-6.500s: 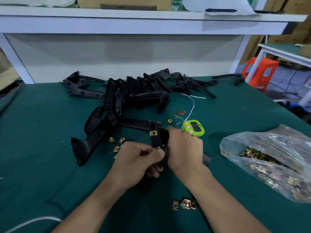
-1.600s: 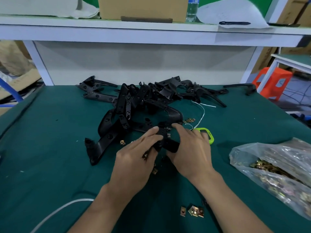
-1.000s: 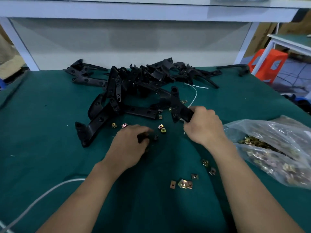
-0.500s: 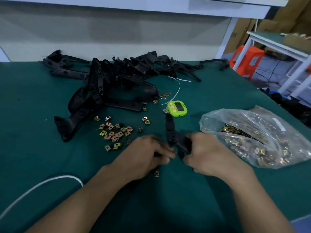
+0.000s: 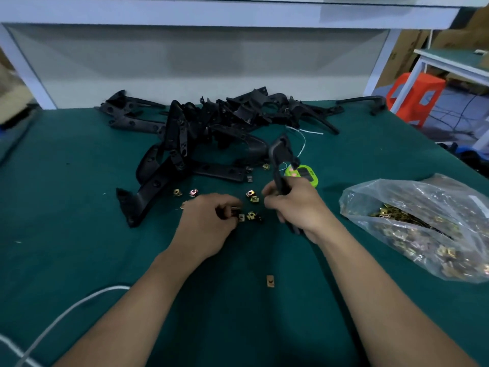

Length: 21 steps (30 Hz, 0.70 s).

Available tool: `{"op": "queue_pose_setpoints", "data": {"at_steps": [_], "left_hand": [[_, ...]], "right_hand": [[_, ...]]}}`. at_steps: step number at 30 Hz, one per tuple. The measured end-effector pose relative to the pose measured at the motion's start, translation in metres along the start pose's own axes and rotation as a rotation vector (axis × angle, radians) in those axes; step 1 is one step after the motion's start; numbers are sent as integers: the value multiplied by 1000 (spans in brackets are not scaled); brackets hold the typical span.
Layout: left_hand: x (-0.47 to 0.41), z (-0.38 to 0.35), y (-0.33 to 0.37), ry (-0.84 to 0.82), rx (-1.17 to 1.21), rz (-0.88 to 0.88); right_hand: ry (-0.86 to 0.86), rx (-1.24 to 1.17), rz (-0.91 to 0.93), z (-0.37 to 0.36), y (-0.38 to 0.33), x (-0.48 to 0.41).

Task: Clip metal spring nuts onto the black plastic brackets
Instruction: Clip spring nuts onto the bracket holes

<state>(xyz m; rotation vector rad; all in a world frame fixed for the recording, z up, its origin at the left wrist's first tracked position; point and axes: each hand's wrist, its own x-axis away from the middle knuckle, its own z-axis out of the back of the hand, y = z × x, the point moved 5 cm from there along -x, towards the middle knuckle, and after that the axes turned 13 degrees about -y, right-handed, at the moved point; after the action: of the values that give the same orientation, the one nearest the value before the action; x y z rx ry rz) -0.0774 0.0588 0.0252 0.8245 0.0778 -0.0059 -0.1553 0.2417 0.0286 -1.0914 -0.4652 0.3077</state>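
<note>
We had our right hand (image 5: 296,207) wrapped firmly round the lower end of one long black plastic bracket (image 5: 281,160). The bracket stood nearly upright off the green-covered bench (image 5: 79,234), its free end pointing toward twelve o'clock. Our left hand (image 5: 206,223) lay knuckles-up at nine o'clock of the right, fingers curled down into the scattered brass-coloured metal spring nuts (image 5: 251,197). Whether it had one pinched we could not tell.

The step in hand, as we judged it, was fetching a nut for this bracket. To do it well we needed to take a single nut by its closed back and turn its open mouth toward the bracket's edge. We also had to hold the bracket steady so the nut slid on square until its hole met the bracket's hole.

The heap of other black plastic brackets (image 5: 211,133) lay at twelve o'clock, and the clear plastic bag of nuts (image 5: 412,221) at three o'clock.
</note>
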Motion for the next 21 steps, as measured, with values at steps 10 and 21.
{"op": "queue_pose_setpoints", "data": {"at_steps": [10,21], "left_hand": [[1,-7,9,-13,-324,-97],[12,20,19,369,448,0]], "right_hand": [[206,379,108,-2,1,-5],[331,655,154,-1,-4,-4]]}}
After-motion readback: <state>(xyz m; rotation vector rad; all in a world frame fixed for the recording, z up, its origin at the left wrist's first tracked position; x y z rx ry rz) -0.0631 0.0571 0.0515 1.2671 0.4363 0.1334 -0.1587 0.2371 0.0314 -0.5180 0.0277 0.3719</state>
